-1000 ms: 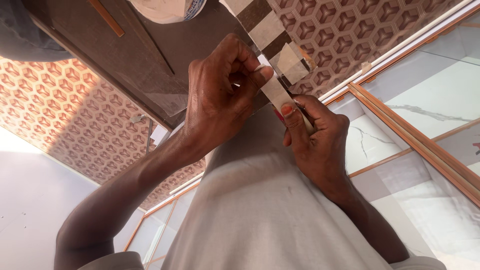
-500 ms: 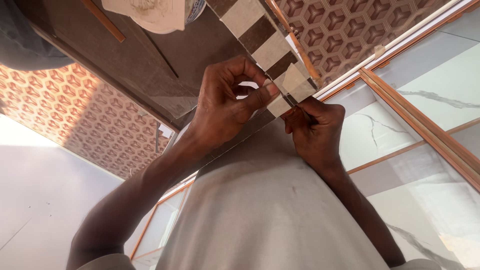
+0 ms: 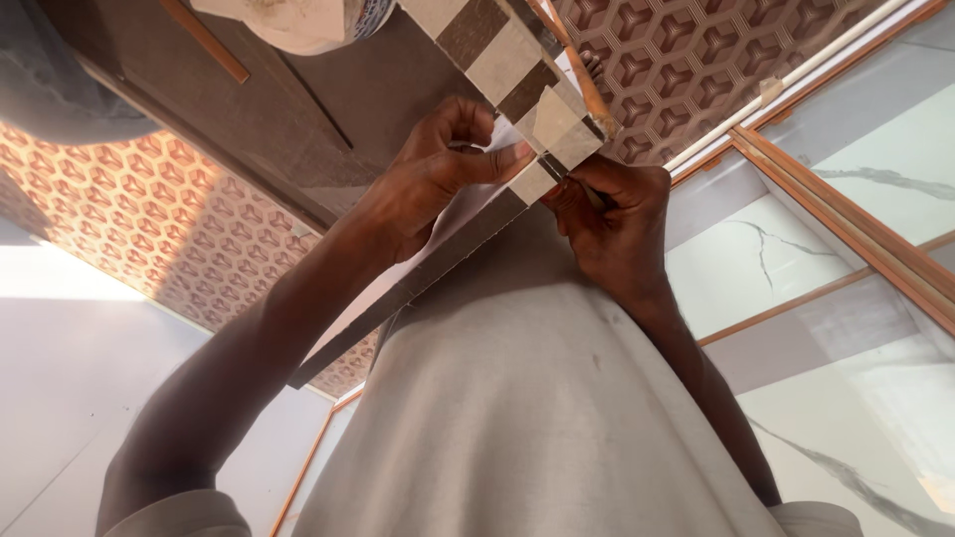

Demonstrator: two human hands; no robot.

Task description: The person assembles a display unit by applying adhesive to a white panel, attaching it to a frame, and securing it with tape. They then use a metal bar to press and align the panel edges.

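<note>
My left hand (image 3: 433, 174) pinches a small pale piece (image 3: 514, 151) between thumb and fingers and presses it against the edge of a long dark brown panel (image 3: 328, 109). Just right of it, my right hand (image 3: 612, 234) is closed around a thin pencil-like tool (image 3: 580, 185), its tip at the pale piece. A strip of beige and brown checkered tiles (image 3: 502, 60) runs from the top of the view down to both hands. My grey shirt (image 3: 537, 418) fills the lower middle.
A wall of orange-brown hexagon-patterned tiles (image 3: 129, 229) lies at left and at the top right. White marble-look tiles (image 3: 875, 149) framed by wooden trim (image 3: 846, 214) stand at right. A pale round object (image 3: 298, 20) sits at the top edge.
Both hands stay together at the panel edge. The view has shifted, so more of the checkered strip shows above them. My left thumb now lies flatter over the pale piece.
</note>
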